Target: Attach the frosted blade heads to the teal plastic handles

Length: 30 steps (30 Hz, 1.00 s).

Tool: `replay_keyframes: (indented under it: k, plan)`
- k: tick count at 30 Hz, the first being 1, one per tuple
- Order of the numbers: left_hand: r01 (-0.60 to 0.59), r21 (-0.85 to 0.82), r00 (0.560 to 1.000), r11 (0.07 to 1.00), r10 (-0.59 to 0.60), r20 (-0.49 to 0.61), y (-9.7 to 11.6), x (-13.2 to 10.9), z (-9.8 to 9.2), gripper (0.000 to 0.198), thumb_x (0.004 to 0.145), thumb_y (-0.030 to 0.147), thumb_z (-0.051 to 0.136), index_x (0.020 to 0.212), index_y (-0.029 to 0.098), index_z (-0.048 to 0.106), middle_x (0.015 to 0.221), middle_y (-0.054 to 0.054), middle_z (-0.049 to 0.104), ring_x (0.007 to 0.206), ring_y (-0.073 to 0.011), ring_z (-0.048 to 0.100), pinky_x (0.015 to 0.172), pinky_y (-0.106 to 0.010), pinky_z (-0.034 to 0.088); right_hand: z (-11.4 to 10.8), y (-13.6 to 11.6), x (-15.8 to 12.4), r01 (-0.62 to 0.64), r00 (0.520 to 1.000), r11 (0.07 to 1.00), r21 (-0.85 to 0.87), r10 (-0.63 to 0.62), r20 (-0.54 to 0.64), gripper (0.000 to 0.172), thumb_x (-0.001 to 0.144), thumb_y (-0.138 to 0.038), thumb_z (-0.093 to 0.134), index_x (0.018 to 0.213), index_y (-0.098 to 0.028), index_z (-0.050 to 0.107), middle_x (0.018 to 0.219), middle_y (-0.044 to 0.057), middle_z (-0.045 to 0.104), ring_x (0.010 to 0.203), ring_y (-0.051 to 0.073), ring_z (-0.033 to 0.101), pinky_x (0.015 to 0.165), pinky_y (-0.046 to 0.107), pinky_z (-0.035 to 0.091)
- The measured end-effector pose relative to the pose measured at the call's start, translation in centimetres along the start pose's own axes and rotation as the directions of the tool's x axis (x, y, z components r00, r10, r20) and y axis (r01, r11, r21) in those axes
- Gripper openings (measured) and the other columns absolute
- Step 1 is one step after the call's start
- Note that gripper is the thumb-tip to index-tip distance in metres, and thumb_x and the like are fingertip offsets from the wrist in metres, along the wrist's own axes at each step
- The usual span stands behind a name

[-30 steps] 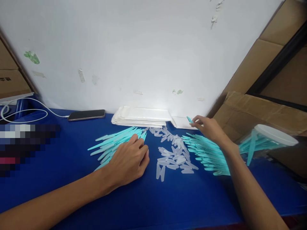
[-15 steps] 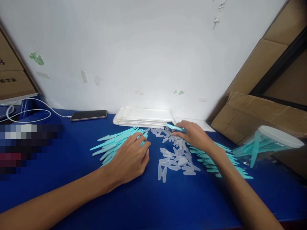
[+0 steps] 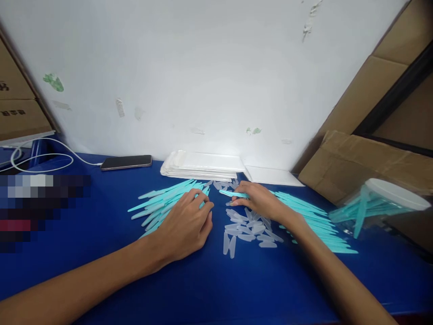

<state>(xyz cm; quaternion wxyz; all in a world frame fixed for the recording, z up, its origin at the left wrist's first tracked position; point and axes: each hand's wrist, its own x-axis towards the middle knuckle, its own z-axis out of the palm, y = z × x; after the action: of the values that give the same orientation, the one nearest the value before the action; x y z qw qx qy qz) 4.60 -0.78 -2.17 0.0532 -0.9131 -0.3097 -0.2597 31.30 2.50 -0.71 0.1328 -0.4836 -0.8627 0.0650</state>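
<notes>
My left hand (image 3: 186,225) rests palm down on the blue table (image 3: 101,253), fingers curled over the right end of a fan of turquoise plastic sticks (image 3: 158,201). My right hand (image 3: 260,201) pinches one turquoise stick (image 3: 232,193) that points left, just above a scatter of clear plastic caps (image 3: 248,225). A second fan of turquoise sticks (image 3: 311,216) lies to the right, partly under my right forearm.
A stack of white flat packets (image 3: 203,164) lies against the wall. A phone (image 3: 126,162) with a white cable (image 3: 40,158) lies at the back left. A clear jar (image 3: 375,205) with a white lid, holding turquoise sticks, lies at the right beside cardboard boxes (image 3: 365,158).
My right hand carried one turquoise stick from the far right pile leftward to above the clear caps. My left hand stayed on the left pile.
</notes>
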Motion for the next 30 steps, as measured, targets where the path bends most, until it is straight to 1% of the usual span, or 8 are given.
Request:
replay_keyframes:
  k: [4,6,8,14,18,23,26,30]
  plan:
    - [-0.009,0.005,0.999,1.0,0.009,-0.054,0.0,0.0,0.2,0.029,0.098,0.017,0.043,0.115,0.008,0.065,0.107,-0.014,0.065,0.106,-0.0292,0.053,0.087,-0.046,0.053,-0.4,-1.4,0.0,0.004,0.994,0.999,0.054,0.002,-0.112,0.033,0.097,-0.053,0.054,0.098,-0.023,0.069,0.098,0.003,0.063,0.083,0.018,0.06,0.07,0.029,0.042]
    - [-0.011,0.015,0.995,1.0,0.013,-0.096,-0.1,0.0,0.4,0.034,0.099,0.02,0.045,0.127,0.006,0.059,0.111,-0.016,0.065,0.106,-0.0299,0.054,0.088,-0.047,0.053,-0.5,-2.5,0.0,0.037,0.984,0.992,0.124,-0.014,-0.179,0.03,0.097,-0.051,0.056,0.1,-0.023,0.068,0.097,0.002,0.063,0.084,0.017,0.06,0.075,0.03,0.043]
    - [-0.03,0.03,0.991,0.999,0.034,-0.129,-0.2,0.1,0.4,0.037,0.101,0.025,0.047,0.131,0.005,0.056,0.113,-0.016,0.065,0.105,-0.0302,0.054,0.087,-0.048,0.052,-0.5,-3.7,0.1,0.089,0.972,0.975,0.202,-0.041,-0.231,0.027,0.096,-0.048,0.058,0.1,-0.023,0.068,0.096,0.002,0.064,0.085,0.016,0.06,0.076,0.03,0.044]
    - [-0.115,-0.023,0.961,0.993,0.105,-0.257,-0.7,0.3,0.3,0.014,0.1,0.022,0.053,0.102,0.015,0.065,0.092,-0.006,0.069,0.087,-0.0218,0.059,0.076,-0.037,0.05,0.2,-5.9,0.1,0.174,0.97,0.928,0.328,-0.103,-0.221,0.025,0.094,-0.044,0.064,0.086,-0.021,0.068,0.085,0.0,0.062,0.078,0.015,0.057,0.07,0.028,0.043]
    - [-0.102,-0.144,0.955,0.984,0.056,-0.292,-0.7,0.2,0.1,0.01,0.099,0.018,0.054,0.102,0.018,0.064,0.091,-0.003,0.069,0.085,-0.0187,0.06,0.075,-0.033,0.048,0.1,-6.3,0.1,0.164,0.972,0.922,0.351,-0.091,-0.215,0.026,0.093,-0.046,0.064,0.087,-0.022,0.07,0.085,0.001,0.061,0.078,0.015,0.057,0.069,0.029,0.043]
    - [0.002,-0.245,0.952,0.97,-0.077,-0.298,-0.5,0.2,0.0,0.017,0.101,0.021,0.051,0.115,0.02,0.059,0.11,-0.004,0.07,0.1,-0.0192,0.065,0.086,-0.034,0.05,-0.9,-5.9,-0.3,0.118,0.971,0.956,0.27,-0.054,-0.232,0.026,0.099,-0.044,0.055,0.101,-0.022,0.069,0.096,0.003,0.062,0.084,0.016,0.057,0.068,0.028,0.043]
    - [0.066,-0.24,0.949,0.968,-0.136,-0.286,-0.5,0.3,0.0,0.016,0.101,0.024,0.05,0.115,0.021,0.058,0.102,-0.002,0.07,0.091,-0.0178,0.066,0.08,-0.032,0.05,-1.4,-5.1,-0.7,0.119,0.961,0.986,0.119,-0.084,-0.265,0.033,0.106,-0.038,0.04,0.102,-0.022,0.068,0.097,0.003,0.062,0.086,0.015,0.058,0.078,0.03,0.043]
    - [0.098,-0.272,0.953,0.957,-0.169,-0.251,-0.7,0.4,-0.3,0.018,0.104,0.024,0.044,0.117,0.021,0.057,0.102,-0.002,0.064,0.085,-0.015,0.063,0.072,-0.028,0.048,-1.5,-4.2,-0.8,0.071,0.958,0.995,-0.067,-0.087,-0.274,0.039,0.107,-0.04,0.036,0.096,-0.023,0.069,0.091,0.001,0.062,0.078,0.014,0.057,0.068,0.028,0.038]
